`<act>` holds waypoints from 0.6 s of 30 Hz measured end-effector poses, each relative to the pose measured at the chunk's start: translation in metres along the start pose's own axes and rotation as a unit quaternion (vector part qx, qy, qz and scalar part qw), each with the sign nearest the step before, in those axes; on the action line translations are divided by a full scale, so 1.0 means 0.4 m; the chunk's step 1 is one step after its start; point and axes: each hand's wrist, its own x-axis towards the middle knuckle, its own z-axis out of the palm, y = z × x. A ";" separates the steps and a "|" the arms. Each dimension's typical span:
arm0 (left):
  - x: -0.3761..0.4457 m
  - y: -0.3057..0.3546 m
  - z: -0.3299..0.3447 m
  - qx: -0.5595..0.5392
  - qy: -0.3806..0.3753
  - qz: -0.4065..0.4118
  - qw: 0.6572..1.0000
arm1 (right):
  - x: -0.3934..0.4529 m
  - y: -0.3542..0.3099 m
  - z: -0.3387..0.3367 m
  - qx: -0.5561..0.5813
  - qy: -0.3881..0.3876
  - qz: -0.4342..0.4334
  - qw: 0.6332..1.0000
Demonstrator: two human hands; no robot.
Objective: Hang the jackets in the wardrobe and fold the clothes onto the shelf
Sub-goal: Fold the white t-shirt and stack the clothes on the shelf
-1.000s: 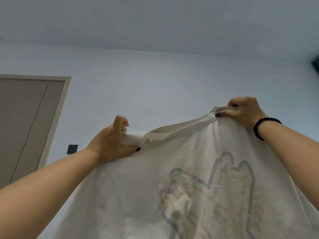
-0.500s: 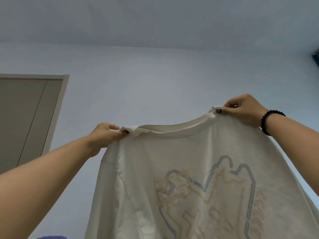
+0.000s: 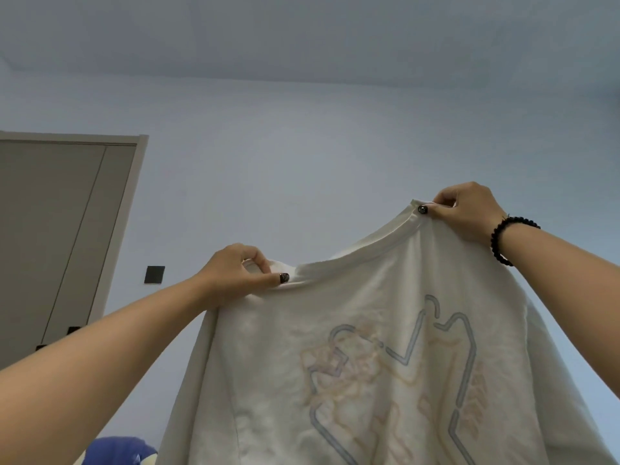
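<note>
A person holds a cream-white cotton T-shirt with a faded blue-and-peach outline print (image 3: 385, 347) up in the air at arm's length, seen from below against a pale blue-grey wall (image 3: 302, 162) and ceiling (image 3: 302, 35). The left hand (image 3: 235, 273) pinches the garment at its left shoulder, just beside the ribbed neckline, thumb pressed flat over the cloth and fingers curled behind it. The right hand (image 3: 466, 209) grips the opposite shoulder higher up, thumb and curled fingers closed on the collar edge, so the neckline slopes upward from left to right. The shirt hangs freely below both hands, its body spreading down past the bottom edge of the view and its sleeves drooping at either side. A black beaded bracelet (image 3: 503, 239) circles the right wrist. At the far left stands a beige panelled door in a light frame (image 3: 67, 229), with a small dark square wall switch (image 3: 154, 274) just beside it. A rounded blue and pale yellow object (image 3: 124, 451) shows at the bottom edge, below the left forearm; what it is cannot be told.
</note>
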 end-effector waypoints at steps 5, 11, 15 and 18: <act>-0.010 -0.039 0.000 0.033 0.017 0.022 0.999 | -0.002 0.013 0.029 -0.040 -0.030 0.029 0.998; -0.005 -0.093 -0.021 -0.101 0.039 -0.071 0.992 | -0.044 -0.012 0.034 -0.019 -0.103 0.038 0.994; 0.036 -0.137 -0.051 -0.041 0.069 -0.127 0.989 | -0.072 -0.030 0.056 -0.101 -0.158 0.039 0.982; 0.067 -0.133 -0.057 -0.027 0.088 -0.139 0.986 | -0.069 -0.017 0.062 -0.062 -0.195 0.046 0.978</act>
